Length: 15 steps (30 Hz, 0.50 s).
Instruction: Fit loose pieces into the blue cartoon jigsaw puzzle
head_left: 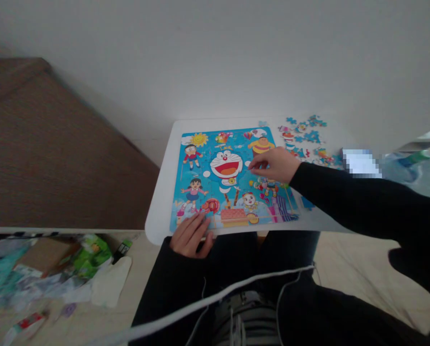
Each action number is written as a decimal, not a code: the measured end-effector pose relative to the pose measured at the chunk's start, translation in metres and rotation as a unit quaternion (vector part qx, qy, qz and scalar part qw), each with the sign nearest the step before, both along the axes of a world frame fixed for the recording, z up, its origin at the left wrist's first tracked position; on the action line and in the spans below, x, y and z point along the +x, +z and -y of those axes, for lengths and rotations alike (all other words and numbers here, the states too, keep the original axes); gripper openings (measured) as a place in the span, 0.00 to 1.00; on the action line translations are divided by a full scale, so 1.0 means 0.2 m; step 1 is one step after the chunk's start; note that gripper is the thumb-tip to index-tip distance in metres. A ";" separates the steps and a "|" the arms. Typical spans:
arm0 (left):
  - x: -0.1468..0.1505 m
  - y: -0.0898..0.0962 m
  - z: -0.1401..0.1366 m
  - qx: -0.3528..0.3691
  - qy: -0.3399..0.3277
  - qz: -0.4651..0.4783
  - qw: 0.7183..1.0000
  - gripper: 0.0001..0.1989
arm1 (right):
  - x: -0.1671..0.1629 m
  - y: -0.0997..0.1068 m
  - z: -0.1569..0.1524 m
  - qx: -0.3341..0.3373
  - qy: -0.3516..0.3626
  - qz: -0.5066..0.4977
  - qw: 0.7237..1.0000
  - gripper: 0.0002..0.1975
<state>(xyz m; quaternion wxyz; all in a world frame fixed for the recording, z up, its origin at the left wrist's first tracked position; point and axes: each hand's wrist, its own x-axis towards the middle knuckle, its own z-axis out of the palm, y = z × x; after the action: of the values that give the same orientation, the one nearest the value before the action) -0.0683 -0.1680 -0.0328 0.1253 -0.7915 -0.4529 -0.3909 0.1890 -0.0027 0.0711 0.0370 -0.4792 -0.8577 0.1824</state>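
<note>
A blue cartoon jigsaw puzzle (pixel 203 185) lies on a white table, with a smiling blue-and-white cat character in its middle. My left hand (pixel 192 235) rests on the puzzle's lower left edge, fingers stretched out and holding nothing. Over the right half of the puzzle, beside the cat character, is my right hand (pixel 276 164). Its thumb and fingertips are pinched together close to the surface; whatever lies between them is too small to make out. Loose puzzle pieces (pixel 311 137) are scattered right of the puzzle, some partly behind my right hand and sleeve.
The white table (pixel 160 192) stands against a pale wall. At its right lie a phone-like device (pixel 362 163) with a blurred screen and clear plastic (pixel 420 168). A brown panel (pixel 74 158) rises at left, above a cardboard box (pixel 47 257) and bags. A white cable (pixel 215 294) crosses my lap.
</note>
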 end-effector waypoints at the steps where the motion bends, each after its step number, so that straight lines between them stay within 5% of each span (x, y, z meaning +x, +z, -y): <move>1: 0.00 0.00 0.00 0.001 0.001 -0.004 1.000 0.14 | 0.10 0.01 -0.06 0.038 -0.050 0.027 0.998 0.09; 5: 0.00 -0.01 -0.01 0.004 0.000 -0.010 1.000 0.16 | 0.51 0.01 -0.35 0.087 -0.218 0.102 0.967 0.10; 8: 0.00 -0.01 -0.01 0.007 -0.002 -0.013 1.000 0.16 | 0.69 0.00 -0.50 0.092 -0.277 0.120 0.949 0.13; 15: -0.01 0.04 -0.03 0.016 -0.007 -0.021 1.000 0.15 | 0.60 -0.10 -0.61 0.054 -0.272 0.137 0.951 0.18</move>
<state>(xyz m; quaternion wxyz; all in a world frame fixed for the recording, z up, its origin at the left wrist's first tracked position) -0.0708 -0.1630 -0.0252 0.1447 -0.8007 -0.4382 -0.3820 0.3098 0.1188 0.0518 -0.0072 -0.7121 -0.7001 0.0515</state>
